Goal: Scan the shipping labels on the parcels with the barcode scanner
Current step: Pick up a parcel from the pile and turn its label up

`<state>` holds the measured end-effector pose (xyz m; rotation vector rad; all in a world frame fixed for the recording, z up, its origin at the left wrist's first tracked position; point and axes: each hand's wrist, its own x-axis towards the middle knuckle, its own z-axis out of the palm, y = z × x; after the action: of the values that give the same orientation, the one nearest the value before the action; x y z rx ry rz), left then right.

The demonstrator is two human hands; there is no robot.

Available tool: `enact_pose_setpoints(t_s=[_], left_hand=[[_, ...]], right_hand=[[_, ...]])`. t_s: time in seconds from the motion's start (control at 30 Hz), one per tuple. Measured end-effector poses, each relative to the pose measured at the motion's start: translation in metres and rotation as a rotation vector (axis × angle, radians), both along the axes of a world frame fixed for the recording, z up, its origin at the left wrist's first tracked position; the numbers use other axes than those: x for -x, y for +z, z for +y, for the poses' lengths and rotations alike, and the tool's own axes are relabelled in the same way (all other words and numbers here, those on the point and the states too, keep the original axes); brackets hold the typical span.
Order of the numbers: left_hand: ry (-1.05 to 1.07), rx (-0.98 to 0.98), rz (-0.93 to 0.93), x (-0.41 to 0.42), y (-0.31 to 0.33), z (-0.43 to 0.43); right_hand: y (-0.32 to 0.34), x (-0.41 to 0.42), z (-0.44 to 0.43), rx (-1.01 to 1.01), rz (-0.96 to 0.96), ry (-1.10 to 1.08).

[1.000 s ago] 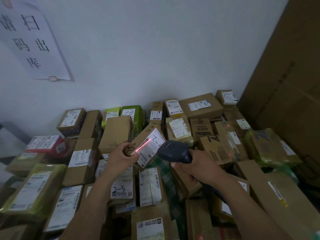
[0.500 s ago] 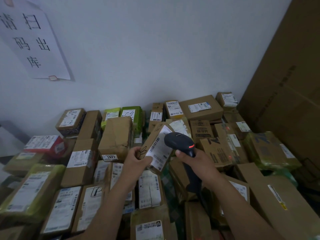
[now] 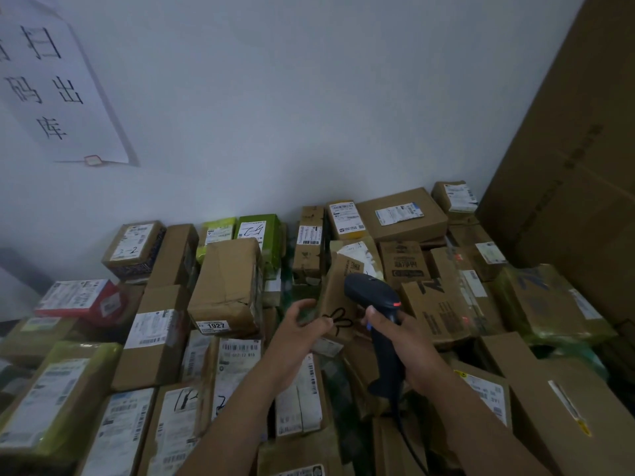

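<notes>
Left grip (image 3: 302, 326), half-curled above the heap of labelled parcels (image 3: 154, 338), sat at the edge of the tilted scribbled parcel (image 3: 338, 297), contact unclear; right grip (image 3: 403, 334) wrapped the handle of the black barcode scanner (image 3: 369, 290), whose head was just beside that parcel.

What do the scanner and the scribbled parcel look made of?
Scanner: probably hard plastic, matte black, with a smoothly moulded head and handle. Scribbled parcel: brown cardboard by its look, dull finish, with creased edges and printed lettering.
</notes>
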<state>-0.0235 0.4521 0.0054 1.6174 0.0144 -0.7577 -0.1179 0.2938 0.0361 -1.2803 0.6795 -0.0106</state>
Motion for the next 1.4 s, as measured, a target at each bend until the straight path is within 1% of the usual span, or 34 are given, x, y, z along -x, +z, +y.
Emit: enact_pose_setpoints(t_s=[0.07, 0.13, 0.27, 0.4, 0.5, 0.63, 0.77, 0.87, 0.97, 1.03, 1.1, 1.17, 1.23, 1.27, 1.3, 1.33, 1.4], left_hand=[[-0.033, -0.229, -0.108, -0.019, -0.008, 0.001], [-0.060, -0.396, -0.180, -0.037, -0.017, 0.000], [-0.042, -0.580, -0.229, -0.065, -0.041, -0.006], [-0.154, -0.757, -0.347, -0.079, -0.069, -0.017], [-0.213, -0.830, -0.370, -0.080, -0.085, -0.022], [-0.248, -0.827, -0.299, -0.080, -0.103, -0.024], [-0.301, -0.879, -0.262, -0.083, -0.113, -0.029], [-0.373, -0.890, -0.265, -0.086, -0.118, -0.032], [-0.371, -0.895, -0.352, -0.089, -0.118, -0.035], [-0.332, -0.861, -0.468, -0.083, -0.103, -0.035], [-0.246, -0.791, -0.670, -0.074, -0.085, -0.029], [-0.144, -0.739, -0.956, -0.063, -0.067, -0.018], [0.006, -0.776, -1.251, -0.057, -0.047, -0.007], [0.083, -0.818, -1.352, -0.057, -0.037, 0.000], [0.141, -0.892, -1.374, -0.060, -0.028, 0.008], [0.172, -0.992, -1.298, -0.065, -0.019, 0.015], [0.203, -1.179, -0.982, -0.077, -0.009, 0.032]], right_hand=[[-0.004, -0.008, -0.006, 0.014, -0.015, 0.011], [-0.007, -0.015, -0.011, -0.023, -0.061, 0.007], [-0.015, -0.024, -0.020, -0.030, -0.074, -0.018], [-0.028, -0.029, -0.030, -0.008, -0.070, -0.020], [-0.037, -0.032, -0.036, 0.019, -0.070, -0.007], [-0.045, -0.033, -0.040, 0.049, -0.072, 0.011], [-0.053, -0.033, -0.039, 0.092, -0.049, 0.043], [-0.054, -0.033, -0.036, 0.094, -0.053, 0.057], [-0.053, -0.033, -0.034, 0.126, -0.039, 0.090], [-0.052, -0.033, -0.033, 0.136, -0.039, 0.111], [-0.048, -0.033, -0.032, 0.142, -0.045, 0.132], [-0.042, -0.033, -0.029, 0.143, -0.054, 0.167], [-0.036, -0.034, -0.024, 0.159, -0.047, 0.200], [-0.034, -0.035, -0.021, 0.174, -0.040, 0.211], [-0.030, -0.036, -0.017, 0.181, -0.037, 0.218], [-0.027, -0.036, -0.013, 0.179, -0.040, 0.226], [-0.023, -0.037, -0.007, 0.173, -0.050, 0.250]])
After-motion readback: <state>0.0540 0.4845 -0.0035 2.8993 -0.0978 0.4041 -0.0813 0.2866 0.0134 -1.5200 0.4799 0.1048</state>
